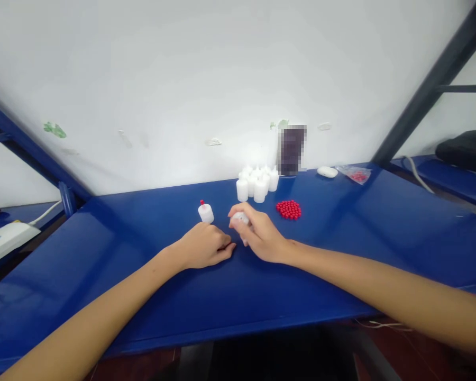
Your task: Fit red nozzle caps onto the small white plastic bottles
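Observation:
My right hand (264,238) is closed around a small white bottle (241,217), mostly hidden by the fingers. Close by on the left, my left hand (207,245) is held low over the table with its back up and its fingers curled in. Whatever those fingers may hold is out of sight. Just beyond my left hand stands another white bottle (206,214) with a red cap (202,202). A cluster of white bottles (258,193) is farther back, and a patch of red caps (289,209) lies to its right.
The blue table (174,296) runs along a white wall. A dark phone-like object (292,151), blurred out, leans there. Right of it are a white oval case (327,172) and a clear bag (356,173) with red pieces. Blue metal posts frame both sides; a power strip (8,241) is at left.

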Tool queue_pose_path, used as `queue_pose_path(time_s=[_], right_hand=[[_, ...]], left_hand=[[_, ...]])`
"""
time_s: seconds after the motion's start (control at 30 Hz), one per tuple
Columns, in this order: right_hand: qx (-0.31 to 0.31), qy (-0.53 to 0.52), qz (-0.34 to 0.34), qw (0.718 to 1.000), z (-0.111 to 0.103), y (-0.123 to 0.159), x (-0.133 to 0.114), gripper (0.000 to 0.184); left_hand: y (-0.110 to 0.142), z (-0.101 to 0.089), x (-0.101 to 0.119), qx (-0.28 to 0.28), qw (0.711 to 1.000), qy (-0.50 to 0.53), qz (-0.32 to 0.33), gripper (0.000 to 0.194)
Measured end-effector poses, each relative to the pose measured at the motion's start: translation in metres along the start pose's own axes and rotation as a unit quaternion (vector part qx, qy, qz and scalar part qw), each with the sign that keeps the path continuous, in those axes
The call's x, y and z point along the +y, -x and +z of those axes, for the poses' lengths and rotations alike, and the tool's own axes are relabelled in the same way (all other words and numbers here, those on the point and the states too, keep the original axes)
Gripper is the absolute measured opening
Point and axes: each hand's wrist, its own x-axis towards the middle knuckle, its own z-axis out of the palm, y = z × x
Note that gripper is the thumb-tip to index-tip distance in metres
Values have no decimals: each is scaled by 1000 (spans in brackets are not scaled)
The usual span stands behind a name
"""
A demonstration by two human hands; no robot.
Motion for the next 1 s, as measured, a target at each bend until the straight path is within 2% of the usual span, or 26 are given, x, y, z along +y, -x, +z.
queue_pose_path(time_s=[0.1,0.23,0.43,0.67,0.8,0.9,1.0], right_hand=[[-19,-48,54,997,-1,1,1,25],[-25,-5,57,998,0,0,3,23],[-15,30,103,994,2,-7,10,17],[-9,34,103,994,0,-11,7,24],[13,-82,148,985,-3,-16,13,26],[47,-202,200,958,-4,-19,21,22],[70,-274,238,929,-6,-23,26,20]], left_hand=[[-3,0,2,1,1000,-7,9,35],[-4,1,6,-7,998,-61,-16,35],[-3,0,11,-13,993,-103,-52,37],[-3,-1,9,-12,994,-99,-42,36],[-1,-1,7,-11,996,-88,-31,33],[0,-1,6,-6,996,-78,-30,34],[1,0,3,4,998,-55,-28,36]])
